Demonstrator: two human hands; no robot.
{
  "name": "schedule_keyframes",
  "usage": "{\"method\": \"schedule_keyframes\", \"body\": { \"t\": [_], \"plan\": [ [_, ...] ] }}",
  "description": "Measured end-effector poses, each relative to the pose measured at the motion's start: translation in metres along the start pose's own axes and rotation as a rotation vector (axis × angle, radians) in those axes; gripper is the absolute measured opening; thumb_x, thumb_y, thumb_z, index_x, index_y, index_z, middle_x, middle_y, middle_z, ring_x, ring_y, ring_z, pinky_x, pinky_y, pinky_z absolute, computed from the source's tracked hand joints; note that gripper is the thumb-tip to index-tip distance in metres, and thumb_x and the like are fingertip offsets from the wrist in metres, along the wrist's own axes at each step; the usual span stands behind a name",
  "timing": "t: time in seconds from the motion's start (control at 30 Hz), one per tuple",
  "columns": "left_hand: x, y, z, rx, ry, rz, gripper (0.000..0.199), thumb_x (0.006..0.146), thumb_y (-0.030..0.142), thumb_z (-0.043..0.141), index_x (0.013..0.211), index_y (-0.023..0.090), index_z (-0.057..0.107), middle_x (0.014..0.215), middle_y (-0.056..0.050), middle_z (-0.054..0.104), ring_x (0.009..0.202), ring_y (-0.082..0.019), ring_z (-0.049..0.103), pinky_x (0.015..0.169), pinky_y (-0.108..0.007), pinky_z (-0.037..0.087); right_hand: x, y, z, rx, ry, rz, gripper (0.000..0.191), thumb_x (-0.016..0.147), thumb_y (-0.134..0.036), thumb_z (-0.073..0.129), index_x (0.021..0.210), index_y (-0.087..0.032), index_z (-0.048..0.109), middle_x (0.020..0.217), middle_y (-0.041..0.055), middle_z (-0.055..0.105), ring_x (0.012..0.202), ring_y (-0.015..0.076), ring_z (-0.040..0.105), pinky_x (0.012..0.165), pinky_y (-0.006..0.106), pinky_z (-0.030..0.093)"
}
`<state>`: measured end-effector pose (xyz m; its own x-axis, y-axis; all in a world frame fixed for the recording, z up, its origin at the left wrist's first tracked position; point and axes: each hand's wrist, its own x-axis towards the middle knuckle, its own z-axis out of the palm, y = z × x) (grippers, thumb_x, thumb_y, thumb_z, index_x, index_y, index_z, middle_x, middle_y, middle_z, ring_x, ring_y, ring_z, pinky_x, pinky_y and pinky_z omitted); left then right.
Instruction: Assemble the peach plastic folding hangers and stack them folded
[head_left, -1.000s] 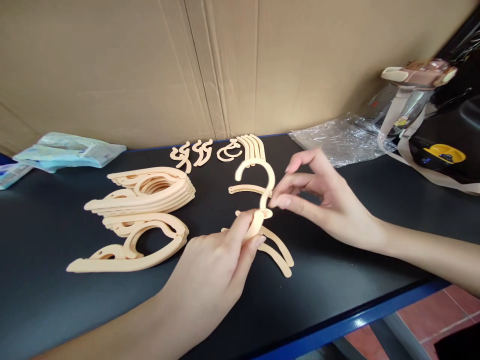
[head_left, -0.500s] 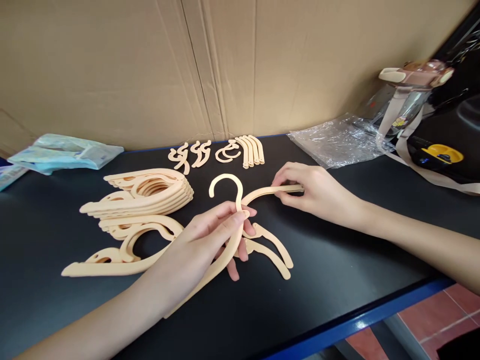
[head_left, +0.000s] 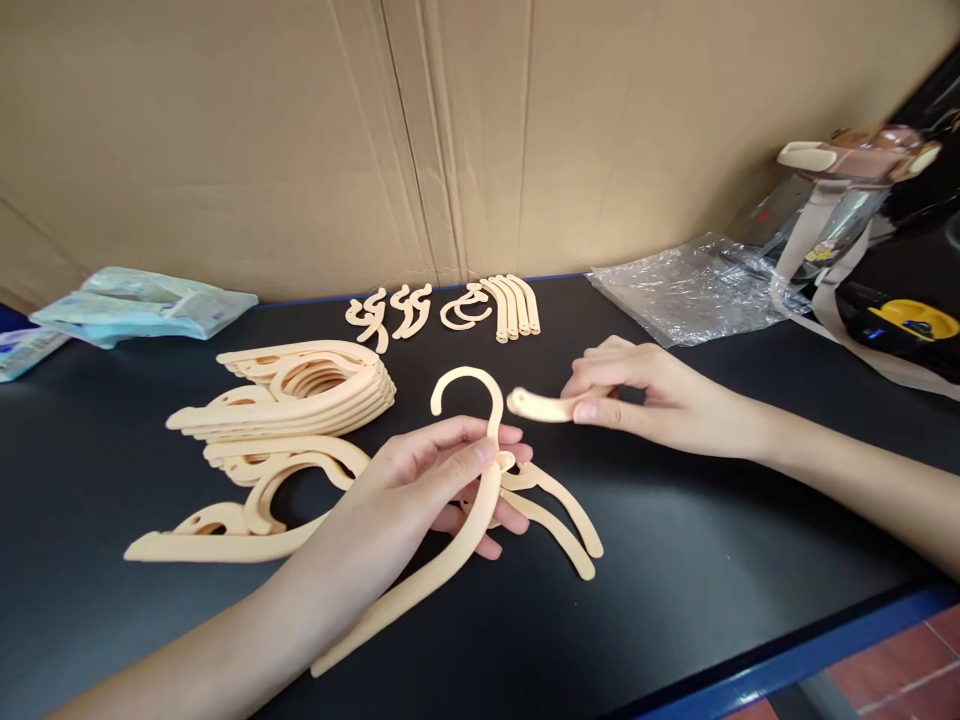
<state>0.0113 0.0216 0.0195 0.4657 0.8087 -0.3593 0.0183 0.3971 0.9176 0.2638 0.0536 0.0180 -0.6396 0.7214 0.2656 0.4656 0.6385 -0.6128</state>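
Between the thumb and fingers of my left hand is a cream hanger hook with one curved arm joined to it, a partly built clothes hanger. Its hook curls upward and the arm slopes down toward the table's front. My right hand pinches a loose curved hanger arm, whose holed end points left toward the hook, with a gap between them. Below my left fingers, two curved pieces lie on the black table. My left palm hides part of the joint.
Folded hangers are stacked at left. Smaller hook pieces and curved arms line the back edge. A blue plastic packet lies far left; clear plastic wrap and a strapped bottle are at right.
My right hand has drawn the loose arm away from the hook and turned it, so its holed end now shows. The left hand still grips the hook piece, and the view has shifted slightly.
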Motion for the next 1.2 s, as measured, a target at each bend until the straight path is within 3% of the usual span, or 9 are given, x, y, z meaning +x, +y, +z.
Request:
{"method": "schedule_keyframes", "body": {
  "t": [0.13, 0.3, 0.83, 1.0, 1.2],
  "plan": [
    [-0.001, 0.001, 0.001, -0.022, -0.026, -0.029, 0.015, 0.095, 0.032, 0.065, 0.092, 0.021, 0.074, 0.078, 0.001, 0.076, 0.064, -0.015, 0.076, 0.055, -0.017, 0.062, -0.001, -0.001, 0.005, -0.145, -0.041, -0.142, 0.027, 0.094, -0.044, 0.065, 0.084, -0.02, 0.069, 0.073, -0.0041, 0.062, 0.07, 0.0119, 0.048, 0.082, 0.033, 0.028],
    [-0.001, -0.001, -0.001, -0.011, -0.07, -0.029, 0.017, 0.095, 0.035, 0.064, 0.092, 0.02, 0.071, 0.076, 0.002, 0.073, 0.06, -0.017, 0.076, 0.051, -0.018, 0.06, -0.002, -0.002, 0.012, -0.327, 0.018, -0.241, 0.032, 0.096, -0.049, 0.06, 0.086, -0.019, 0.07, 0.072, -0.0017, 0.06, 0.072, 0.0143, 0.047, 0.085, 0.036, 0.03],
    [-0.001, -0.002, -0.004, 0.132, -0.181, 0.005, 0.02, 0.097, 0.039, 0.061, 0.098, 0.023, 0.073, 0.075, 0.003, 0.071, 0.068, -0.013, 0.075, 0.056, -0.015, 0.057, -0.004, 0.0, 0.016, -0.322, 0.1, -0.279, 0.027, 0.092, -0.047, 0.064, 0.086, -0.021, 0.067, 0.073, -0.003, 0.064, 0.077, 0.0149, 0.048, 0.084, 0.037, 0.029],
    [-0.002, -0.003, -0.006, 0.211, -0.153, 0.006, 0.019, 0.095, 0.039, 0.063, 0.097, 0.023, 0.072, 0.081, 0.003, 0.074, 0.069, -0.011, 0.073, 0.058, -0.015, 0.054, -0.003, -0.003, 0.016, -0.323, 0.068, -0.261, 0.03, 0.093, -0.05, 0.062, 0.085, -0.021, 0.067, 0.073, -0.0025, 0.065, 0.076, 0.0148, 0.049, 0.085, 0.037, 0.03],
    [-0.003, -0.002, 0.002, 0.288, -0.103, -0.012, 0.025, 0.092, 0.043, 0.063, 0.087, 0.019, 0.067, 0.068, 0.002, 0.071, 0.065, -0.011, 0.066, 0.054, -0.015, 0.044, -0.003, -0.003, 0.016, -0.301, 0.026, -0.269, 0.03, 0.092, -0.048, 0.065, 0.084, -0.019, 0.066, 0.073, -0.0026, 0.064, 0.075, 0.0141, 0.05, 0.087, 0.037, 0.03]
  ]
}}
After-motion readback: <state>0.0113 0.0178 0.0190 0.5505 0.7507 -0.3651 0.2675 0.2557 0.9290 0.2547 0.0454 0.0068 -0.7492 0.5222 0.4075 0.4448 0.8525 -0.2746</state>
